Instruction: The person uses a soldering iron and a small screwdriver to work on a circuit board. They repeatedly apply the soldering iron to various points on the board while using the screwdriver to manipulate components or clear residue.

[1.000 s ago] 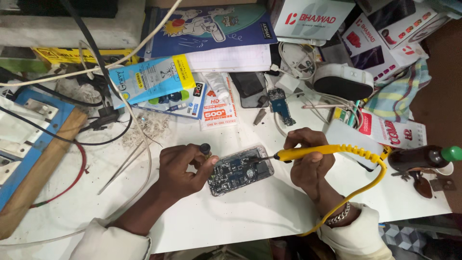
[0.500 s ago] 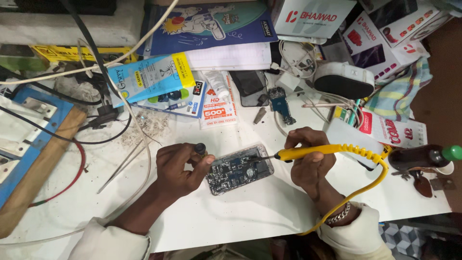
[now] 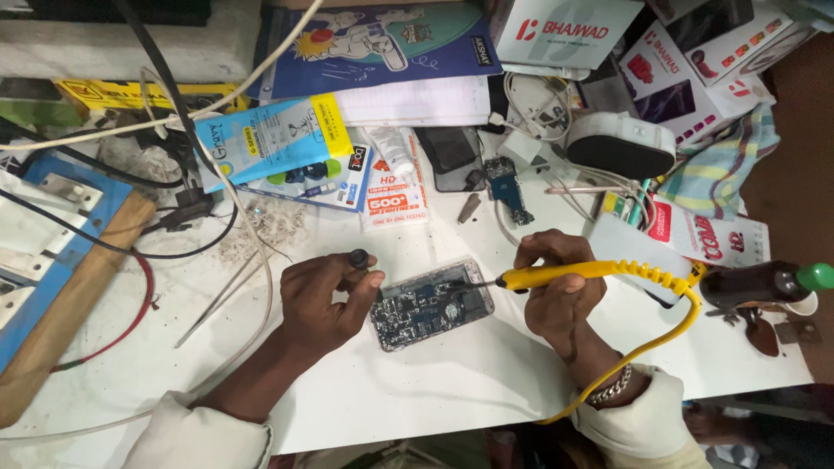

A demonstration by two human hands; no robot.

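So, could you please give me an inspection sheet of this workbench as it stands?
Surface: white table, dusty at left.
Job's things: opened phone, circuit board exposed; yellow iron, tip at phone's edge.
Clutter: boxes, packets, tweezers, dark bottle.
Hands: left hand steadies phone, pinching a small dark knob; right hand grips iron.
Cables: yellow cord; black, white, red wires at left.
Surroundings: switchboard at left.

The desk (image 3: 452,382) looks smooth, matt white. The soldering iron (image 3: 565,275) has a glossy yellow plastic handle and coiled cord. The opened phone (image 3: 432,304) shows bare circuit board with shiny metal parts.
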